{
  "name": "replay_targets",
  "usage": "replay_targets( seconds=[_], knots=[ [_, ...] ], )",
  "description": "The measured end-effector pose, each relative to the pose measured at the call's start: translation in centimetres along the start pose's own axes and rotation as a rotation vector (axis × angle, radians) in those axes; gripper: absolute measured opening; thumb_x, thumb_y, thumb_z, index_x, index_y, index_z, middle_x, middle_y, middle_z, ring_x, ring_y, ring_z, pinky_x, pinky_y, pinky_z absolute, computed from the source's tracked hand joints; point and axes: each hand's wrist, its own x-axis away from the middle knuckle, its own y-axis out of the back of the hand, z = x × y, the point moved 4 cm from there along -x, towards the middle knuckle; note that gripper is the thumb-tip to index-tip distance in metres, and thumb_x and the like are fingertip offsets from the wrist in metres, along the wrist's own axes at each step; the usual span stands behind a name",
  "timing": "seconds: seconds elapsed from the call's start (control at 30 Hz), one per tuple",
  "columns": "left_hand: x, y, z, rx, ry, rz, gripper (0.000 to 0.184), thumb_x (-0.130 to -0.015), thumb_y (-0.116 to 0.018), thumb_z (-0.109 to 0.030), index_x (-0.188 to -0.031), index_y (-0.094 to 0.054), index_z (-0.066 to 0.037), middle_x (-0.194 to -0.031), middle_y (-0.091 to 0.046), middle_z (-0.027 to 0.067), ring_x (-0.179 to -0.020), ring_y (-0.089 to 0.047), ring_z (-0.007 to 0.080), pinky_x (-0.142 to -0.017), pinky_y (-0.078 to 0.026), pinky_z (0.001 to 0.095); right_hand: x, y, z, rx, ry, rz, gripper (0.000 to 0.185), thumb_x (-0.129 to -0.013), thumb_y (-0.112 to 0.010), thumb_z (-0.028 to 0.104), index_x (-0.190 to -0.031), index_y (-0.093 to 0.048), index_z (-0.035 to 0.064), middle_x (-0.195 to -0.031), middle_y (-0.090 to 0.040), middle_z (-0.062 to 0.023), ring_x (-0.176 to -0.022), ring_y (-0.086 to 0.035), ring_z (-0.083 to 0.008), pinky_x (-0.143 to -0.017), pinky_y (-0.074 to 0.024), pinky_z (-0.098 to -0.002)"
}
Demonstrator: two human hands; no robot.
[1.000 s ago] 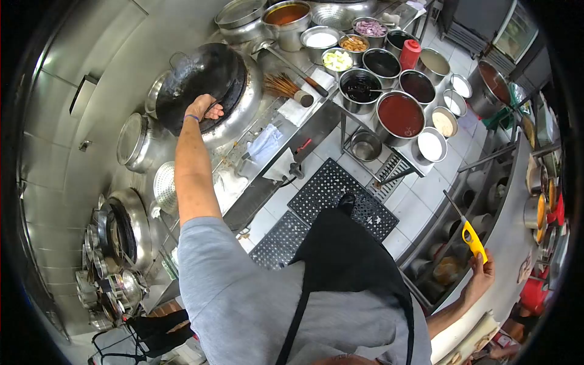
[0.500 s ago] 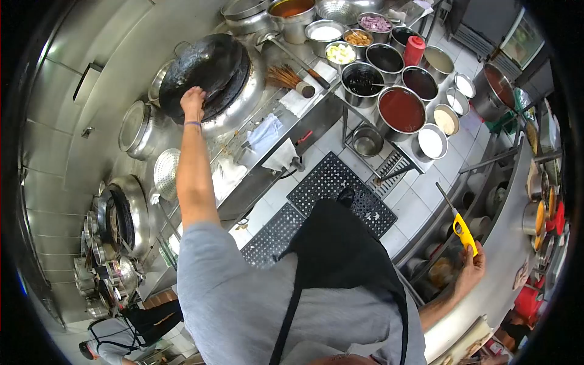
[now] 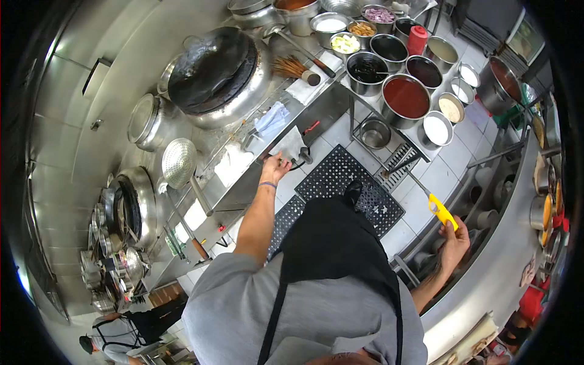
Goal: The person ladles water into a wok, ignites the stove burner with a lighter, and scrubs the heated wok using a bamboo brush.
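My right hand (image 3: 454,244) is closed around the yellow handle of a long-nosed gas lighter (image 3: 442,212). The lighter's thin metal barrel points up and left over the floor. My left hand (image 3: 277,168) is at the front edge of the stove counter, thumb and fingers apart, with nothing visible in it. Close by are a hanging white cloth (image 3: 288,145) and a grey valve-like fitting (image 3: 305,155); I cannot tell whether the hand touches either. Further back, a black wok (image 3: 210,64) sits tilted on the round steel burner ring (image 3: 258,91).
A bamboo brush (image 3: 295,68), a ladle (image 3: 301,48) and a perforated skimmer (image 3: 180,163) lie along the stove. Several sauce pots, including a red one (image 3: 406,97), stand at the right. A black rubber mat (image 3: 350,191) covers the floor. Another person (image 3: 121,331) works at lower left.
My left hand has left the wok's rim and come down to the counter's front edge. The right hand has swung the lighter left, towards the middle. The view has shifted slightly.
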Motion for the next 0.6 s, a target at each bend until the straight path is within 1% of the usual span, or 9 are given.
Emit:
replay_targets(
  seconds=[0.1, 0.17, 0.23, 0.3, 0.37, 0.43, 0.47, 0.53, 0.6],
  knots=[
    [0.7, -1.7, -0.2, -0.200, -0.103, 0.055, 0.050, -0.093, -0.076, -0.033, -0.133, -0.050, -0.020, -0.119, -0.058, 0.0076, -0.113, -0.052, 0.0241, -0.090, -0.045, 0.0493, -0.2, -2.5, -0.6, -0.010, 0.019, 0.105, 0.027, -0.094, -0.070, 0.003, -0.120, -0.067, -0.0051, -0.087, -0.069, -0.0059, -0.070, -0.063, -0.0093, -0.065, -0.0524, -0.0230],
    [-0.3, -1.4, 1.1, -0.471, -0.228, 0.092, 0.039, -0.089, -0.081, -0.031, -0.116, -0.061, -0.012, -0.097, -0.066, 0.0035, -0.071, -0.056, 0.0234, -0.067, -0.047, 0.0368, 0.2, -4.2, -1.0, -0.030, -0.012, 0.146, 0.027, -0.094, -0.070, 0.001, -0.120, -0.066, -0.0063, -0.085, -0.068, -0.0069, -0.069, -0.064, -0.0099, -0.066, -0.0534, -0.0234],
    [-0.8, -0.2, 2.0, -0.513, -0.362, -0.011, 0.036, -0.085, -0.084, -0.031, -0.102, -0.067, -0.004, -0.090, -0.069, 0.0030, -0.059, -0.055, 0.0244, -0.060, -0.048, 0.0363, 1.2, -5.8, -0.3, 0.007, -0.040, 0.157, 0.028, -0.094, -0.070, 0.002, -0.120, -0.066, -0.0069, -0.084, -0.068, -0.0072, -0.070, -0.064, -0.0101, -0.065, -0.0544, -0.0239],
    [-2.8, 1.8, 2.9, -0.743, -0.603, 0.027, 0.043, -0.081, -0.086, -0.029, -0.103, -0.070, 0.005, -0.106, -0.071, 0.0138, -0.078, -0.065, 0.0289, -0.070, -0.053, 0.0405, 1.3, -6.4, -1.8, -0.107, -0.079, 0.161, 0.027, -0.093, -0.071, 0.002, -0.118, -0.066, -0.0068, -0.082, -0.067, -0.0070, -0.067, -0.065, -0.0113, -0.063, -0.0567, -0.0255],
    [3.7, 0.0, 3.6, -1.493, -0.511, -0.349, 0.059, -0.076, -0.087, -0.029, -0.114, -0.068, 0.012, -0.123, -0.066, 0.0249, -0.105, -0.066, 0.0355, -0.089, -0.053, 0.0427, 2.0, -6.3, -2.9, -0.220, -0.147, 0.142, 0.027, -0.092, -0.072, 0.002, -0.117, -0.066, -0.0065, -0.080, -0.067, -0.0071, -0.065, -0.066, -0.0123, -0.062, -0.0578, -0.0265],
    [0.6, 1.0, 6.2, -1.451, -0.194, -0.080, 0.067, -0.079, -0.082, -0.037, -0.121, -0.065, 0.013, -0.133, -0.061, 0.0296, -0.122, -0.059, 0.0411, -0.104, -0.046, 0.0421, 2.7, -5.6, -3.3, -0.390, -0.206, 0.089, 0.024, -0.094, -0.069, 0.003, -0.116, -0.064, -0.0048, -0.086, -0.068, -0.0102, -0.062, -0.067, -0.0153, -0.060, -0.0594, -0.0279],
    [8.0, -3.0, 3.8, -1.364, -0.168, 0.130, 0.071, -0.082, -0.078, -0.045, -0.120, -0.065, 0.013, -0.139, -0.057, 0.0305, -0.123, -0.059, 0.0430, -0.108, -0.044, 0.0403, 3.1, -5.1, -3.6, -0.500, -0.235, 0.052, 0.023, -0.094, -0.068, 0.004, -0.116, -0.063, -0.0041, -0.089, -0.068, -0.0112, -0.062, -0.067, -0.0159, -0.060, -0.0596, -0.0283],
    [11.2, -8.3, -0.6, -1.471, -0.732, 0.414, 0.039, -0.094, -0.064, -0.037, -0.097, -0.074, 0.000, -0.099, -0.074, 0.0230, -0.093, -0.072, 0.0301, -0.078, -0.056, 0.0447, 4.0, -3.4, -4.2, -0.695, -0.301, 0.049, 0.023, -0.096, -0.066, 0.006, -0.117, -0.060, -0.0012, -0.100, -0.068, -0.0135, -0.069, -0.069, -0.0188, -0.064, -0.0613, -0.0309],
    [13.2, -13.5, -7.2, -1.481, -1.192, 0.186, 0.029, -0.096, -0.063, -0.023, -0.080, -0.073, 0.000, -0.068, -0.065, 0.0232, -0.061, -0.066, 0.0354, -0.061, -0.050, 0.0475, 4.2, -1.8, -5.2, -0.882, -0.339, 0.057, 0.026, -0.096, -0.066, 0.006, -0.120, -0.059, -0.0004, -0.104, -0.068, -0.0141, -0.076, -0.069, -0.0200, -0.069, -0.0615, -0.0323]
  ],
)
